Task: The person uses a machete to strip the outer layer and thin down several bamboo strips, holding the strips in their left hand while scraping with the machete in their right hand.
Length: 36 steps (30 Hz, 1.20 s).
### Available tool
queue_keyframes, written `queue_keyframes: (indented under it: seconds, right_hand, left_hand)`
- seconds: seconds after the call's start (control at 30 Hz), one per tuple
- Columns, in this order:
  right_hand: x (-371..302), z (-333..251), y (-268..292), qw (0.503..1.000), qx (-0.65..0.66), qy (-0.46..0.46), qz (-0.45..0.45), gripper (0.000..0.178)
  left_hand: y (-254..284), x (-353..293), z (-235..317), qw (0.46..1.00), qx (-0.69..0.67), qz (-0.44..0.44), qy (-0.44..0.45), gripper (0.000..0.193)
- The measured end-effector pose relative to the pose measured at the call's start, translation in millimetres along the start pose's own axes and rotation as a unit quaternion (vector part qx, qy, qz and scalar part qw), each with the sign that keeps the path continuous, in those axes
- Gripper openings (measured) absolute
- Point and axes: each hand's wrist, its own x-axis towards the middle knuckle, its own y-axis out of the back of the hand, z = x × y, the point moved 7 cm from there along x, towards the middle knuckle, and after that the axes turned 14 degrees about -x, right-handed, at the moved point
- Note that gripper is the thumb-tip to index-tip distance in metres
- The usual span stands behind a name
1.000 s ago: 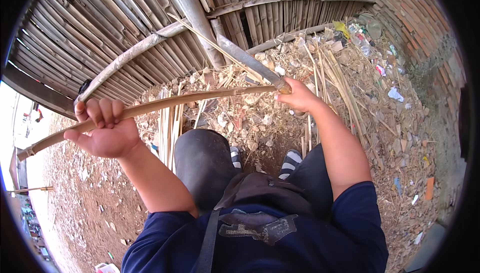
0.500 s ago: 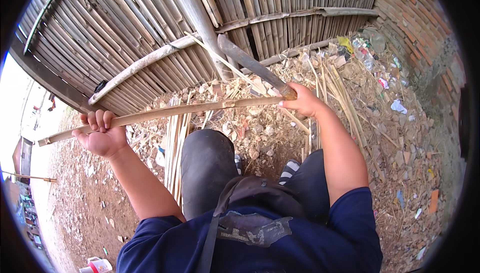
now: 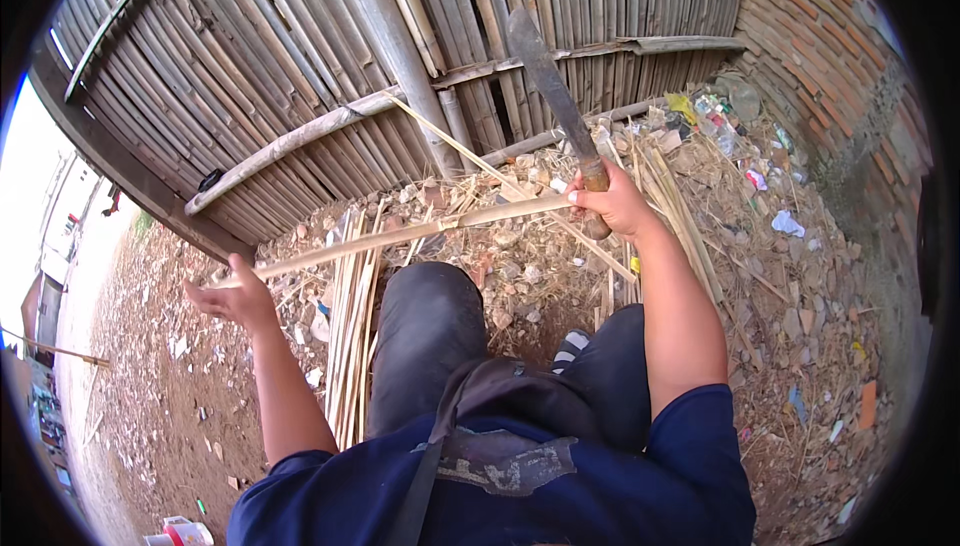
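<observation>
Left of the left knee (image 3: 430, 301), the left hand (image 3: 238, 299) has uncurled wide against the bamboo strip (image 3: 392, 236) spanning beyond that knee; to its right, the right hand (image 3: 622, 208) grips knife (image 3: 552, 81) and strip, apparently now its main support

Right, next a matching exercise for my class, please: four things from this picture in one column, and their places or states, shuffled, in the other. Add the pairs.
Things
1. Knife
2. Left hand
3. Brick wall
4. Long strip

Places or states
A. At the upper right of the picture
B. Held by its handle in the right hand
C. Stretching from one hand to the other
D. Open

Pairs: 1-B, 2-D, 3-A, 4-C
</observation>
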Motion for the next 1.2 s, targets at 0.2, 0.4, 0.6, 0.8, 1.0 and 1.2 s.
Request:
queue_keyframes:
  seconds: [0.2,0.4,0.6,0.8,1.0,1.2]
  right_hand:
    - [4.3,19.7,4.8,0.999,0.025,-0.011,-0.024,0.030]
    - [6.0,18.0,-0.3,0.999,0.023,-0.005,-0.045,0.039]
    - [5.8,21.5,8.6,0.975,-0.220,0.001,-0.014,0.045]
    - [17.6,54.7,6.3,0.981,-0.175,-0.058,-0.067,0.056]
    - [18.3,46.9,20.3,0.948,-0.303,-0.089,-0.024,0.064]
    - [7.4,55.3,57.6,0.894,-0.421,-0.134,0.078,0.051]
  left_hand:
    - [-30.4,-97.3,7.4,0.800,0.207,-0.484,-0.289,0.070]
    - [-25.3,-122.4,-21.2,0.771,0.159,-0.589,-0.182,0.036]
    - [-13.2,-120.8,-19.2,0.784,0.173,-0.569,-0.178,0.034]
    - [-3.6,-110.3,-14.2,0.775,0.184,-0.580,-0.170,0.035]
    - [20.0,-88.4,-23.7,0.776,0.211,-0.580,-0.135,0.038]
    - [48.7,-72.9,-35.5,0.813,0.164,-0.555,-0.064,0.039]
